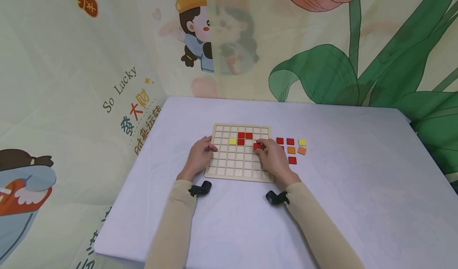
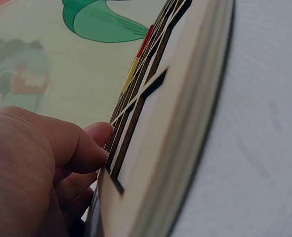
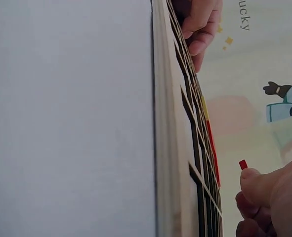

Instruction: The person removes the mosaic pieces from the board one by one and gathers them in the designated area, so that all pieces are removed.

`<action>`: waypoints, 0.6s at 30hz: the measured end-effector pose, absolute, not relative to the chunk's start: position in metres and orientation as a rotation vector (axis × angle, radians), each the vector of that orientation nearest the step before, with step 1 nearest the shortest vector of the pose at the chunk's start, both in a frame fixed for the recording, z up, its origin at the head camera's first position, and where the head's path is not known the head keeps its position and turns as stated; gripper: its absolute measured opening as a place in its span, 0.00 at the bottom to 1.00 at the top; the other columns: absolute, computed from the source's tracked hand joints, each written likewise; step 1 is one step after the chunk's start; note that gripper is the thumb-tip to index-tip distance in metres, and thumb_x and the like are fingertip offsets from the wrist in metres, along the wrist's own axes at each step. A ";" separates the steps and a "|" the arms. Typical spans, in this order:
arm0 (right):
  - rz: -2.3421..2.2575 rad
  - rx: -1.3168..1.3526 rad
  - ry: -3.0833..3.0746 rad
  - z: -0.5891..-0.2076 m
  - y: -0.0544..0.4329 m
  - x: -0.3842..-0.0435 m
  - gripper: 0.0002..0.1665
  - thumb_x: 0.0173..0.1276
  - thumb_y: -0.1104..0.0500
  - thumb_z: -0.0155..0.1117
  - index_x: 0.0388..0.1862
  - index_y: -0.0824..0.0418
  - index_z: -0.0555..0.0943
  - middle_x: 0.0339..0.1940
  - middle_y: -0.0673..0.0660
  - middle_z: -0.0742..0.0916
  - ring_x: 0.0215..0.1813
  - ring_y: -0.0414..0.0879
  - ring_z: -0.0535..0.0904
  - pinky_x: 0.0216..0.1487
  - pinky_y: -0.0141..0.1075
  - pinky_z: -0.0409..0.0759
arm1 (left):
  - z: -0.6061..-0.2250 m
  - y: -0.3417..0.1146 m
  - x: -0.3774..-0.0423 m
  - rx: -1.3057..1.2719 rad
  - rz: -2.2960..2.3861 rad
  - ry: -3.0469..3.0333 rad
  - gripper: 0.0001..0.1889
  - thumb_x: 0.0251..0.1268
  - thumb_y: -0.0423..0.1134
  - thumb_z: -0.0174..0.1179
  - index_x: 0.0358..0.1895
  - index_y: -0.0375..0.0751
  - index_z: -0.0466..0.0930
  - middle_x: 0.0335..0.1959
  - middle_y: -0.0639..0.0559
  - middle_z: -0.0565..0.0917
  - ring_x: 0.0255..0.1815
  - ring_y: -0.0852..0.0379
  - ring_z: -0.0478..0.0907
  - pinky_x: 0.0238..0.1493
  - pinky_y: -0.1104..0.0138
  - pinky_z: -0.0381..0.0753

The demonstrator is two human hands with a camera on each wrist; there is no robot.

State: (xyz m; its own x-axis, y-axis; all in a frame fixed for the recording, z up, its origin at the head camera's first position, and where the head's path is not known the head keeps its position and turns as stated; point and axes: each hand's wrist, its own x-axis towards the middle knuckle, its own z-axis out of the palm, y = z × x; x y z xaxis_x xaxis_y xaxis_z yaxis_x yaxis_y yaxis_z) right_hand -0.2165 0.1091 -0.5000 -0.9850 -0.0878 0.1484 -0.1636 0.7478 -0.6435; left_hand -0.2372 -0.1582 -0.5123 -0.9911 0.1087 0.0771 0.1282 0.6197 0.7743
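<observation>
A wooden grid board (image 1: 234, 178) lies flat on the table, with several red tiles and a yellow tile (image 1: 233, 141) in its upper middle cells. Between thumb and fingertips my right hand (image 1: 274, 157) pinches a red tile (image 1: 257, 146) above the board's right part. In the right wrist view that red tile (image 3: 243, 164) pokes up past the thumb, apart from the board's surface. My left hand (image 1: 198, 154) rests at the board's left edge, fingers loosely bent. The left wrist view has its thumb (image 2: 86, 153) by the grid corner; the other fingers are partly hidden.
Right of the board lie loose red tiles (image 1: 290, 142), orange tiles (image 1: 291, 150) and a yellow tile (image 1: 302, 142); my right hand partly covers one. A white cloth covers the table (image 1: 358, 181). Printed curtains hang behind and at the left. Both wrists carry small black cameras.
</observation>
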 end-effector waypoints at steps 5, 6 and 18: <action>1.056 0.211 -2.779 -0.502 0.118 -0.205 0.23 0.67 0.59 0.66 0.61 0.58 0.79 0.39 0.53 0.81 0.33 0.47 0.73 0.28 0.34 0.73 | -0.512 -0.157 -0.238 -0.201 -1.337 -2.812 0.10 0.61 0.26 0.52 0.35 0.40 0.83 0.73 0.45 0.67 0.77 0.48 0.53 0.77 0.55 0.50; 1.060 0.209 -2.770 -0.503 0.119 -0.204 0.22 0.67 0.59 0.65 0.61 0.58 0.79 0.39 0.53 0.81 0.34 0.47 0.73 0.28 0.34 0.73 | -0.512 -0.157 -0.238 -0.198 -1.336 -2.813 0.10 0.61 0.26 0.52 0.34 0.41 0.82 0.73 0.45 0.66 0.77 0.48 0.53 0.77 0.55 0.50; 1.174 0.117 -2.711 -0.500 0.136 -0.188 0.23 0.69 0.60 0.64 0.62 0.58 0.77 0.42 0.53 0.79 0.36 0.48 0.72 0.30 0.35 0.74 | -0.511 -0.156 -0.237 -0.191 -1.327 -2.817 0.10 0.62 0.26 0.51 0.35 0.41 0.83 0.73 0.46 0.67 0.77 0.49 0.54 0.77 0.56 0.51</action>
State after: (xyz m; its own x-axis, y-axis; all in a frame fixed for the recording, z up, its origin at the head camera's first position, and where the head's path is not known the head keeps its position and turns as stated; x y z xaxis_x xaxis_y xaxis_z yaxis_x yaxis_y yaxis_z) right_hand -0.1884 0.1364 -0.4999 -0.9798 0.0011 0.2000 -0.1452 0.6841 -0.7148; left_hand -0.2374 -0.1561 -0.5112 -0.9922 0.1015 0.0720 0.1201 0.6309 0.7665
